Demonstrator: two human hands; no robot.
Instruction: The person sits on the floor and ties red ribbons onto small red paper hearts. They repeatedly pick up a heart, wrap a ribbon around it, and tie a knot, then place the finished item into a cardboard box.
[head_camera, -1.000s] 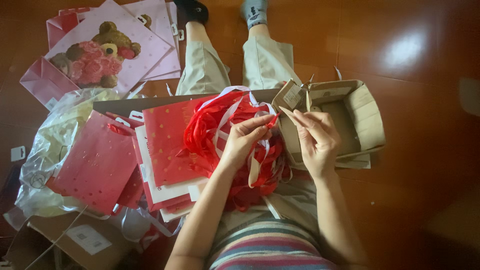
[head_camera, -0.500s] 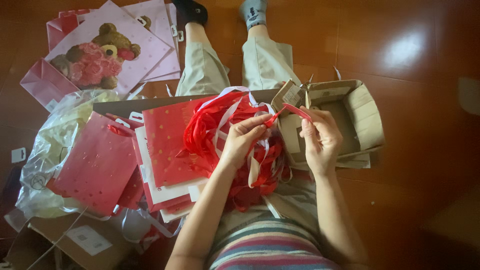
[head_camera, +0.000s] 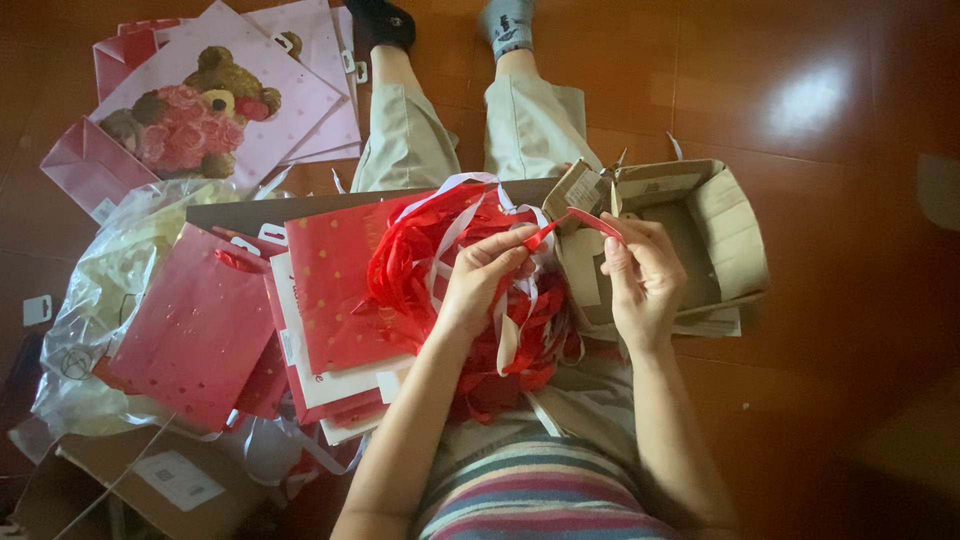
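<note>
The person sits on the wooden floor (head_camera: 820, 330) with legs stretched out, and both hands work over the lap. The left hand (head_camera: 485, 280) and the right hand (head_camera: 640, 275) each pinch one end of a short red ribbon (head_camera: 575, 220), which is stretched between their fingertips just above the pile. So both hands are closed on this ribbon. Under the left hand lies a loose heap of red and white ribbons (head_camera: 430, 260), spread over the lap. An open cardboard box (head_camera: 735, 235) stands just beside the right hand, on the floor. To the left of the heap lies a stack of red paper gift bags (head_camera: 200, 330). Farther away lies a pink bag with a teddy bear picture (head_camera: 215, 110). A clear plastic bag (head_camera: 95, 300) is next to the red ones.
</note>
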